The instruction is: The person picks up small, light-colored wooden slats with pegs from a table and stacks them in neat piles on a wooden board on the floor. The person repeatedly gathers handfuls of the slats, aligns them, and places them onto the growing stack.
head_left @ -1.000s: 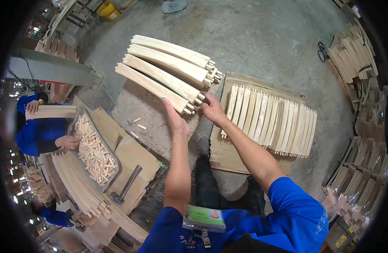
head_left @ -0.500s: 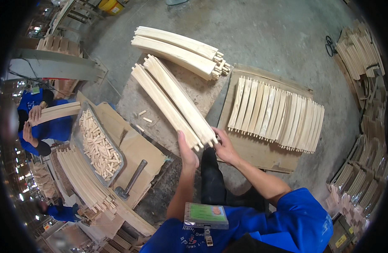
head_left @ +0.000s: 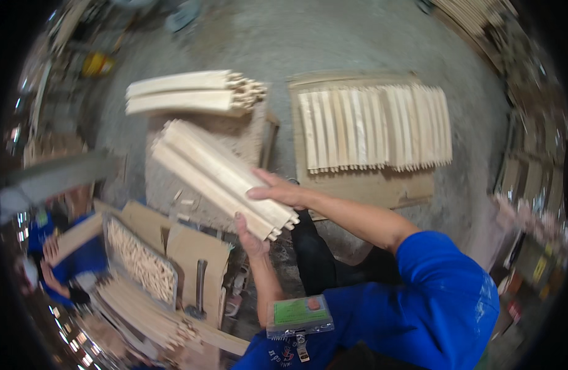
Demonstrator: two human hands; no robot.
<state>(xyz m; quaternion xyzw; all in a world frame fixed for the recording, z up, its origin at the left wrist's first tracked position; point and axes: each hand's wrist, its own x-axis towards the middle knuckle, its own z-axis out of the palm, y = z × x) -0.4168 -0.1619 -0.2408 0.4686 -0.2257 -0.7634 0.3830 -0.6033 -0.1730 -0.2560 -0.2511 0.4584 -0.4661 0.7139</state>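
A bundle of curved wooden slats [head_left: 213,176], with round pegs at the near end, slants in front of me above a board-topped work surface [head_left: 173,185]. My left hand [head_left: 254,237] grips its near end from the left and below, the thumb along the side. On the top, near the same end, lies my right hand [head_left: 281,188], its fingers wrapped over the far side. Another stack of slats [head_left: 179,92], peg ends to the right, rests on the far part of that surface. A few loose dowels [head_left: 186,201] lie beside the held bundle.
To the right, a row of slats [head_left: 376,128] lies on cardboard [head_left: 382,190]. A tray of dowels [head_left: 142,262] and a hammer [head_left: 200,287] are at the left, by more slats [head_left: 142,308]. A co-worker's hand [head_left: 51,248] holds wood there.
My right hand has shifted from the bundle's near end onto its top. The bundle has turned to slope further leftward, its slats closer together. My view has swung, and the surroundings appear shifted.
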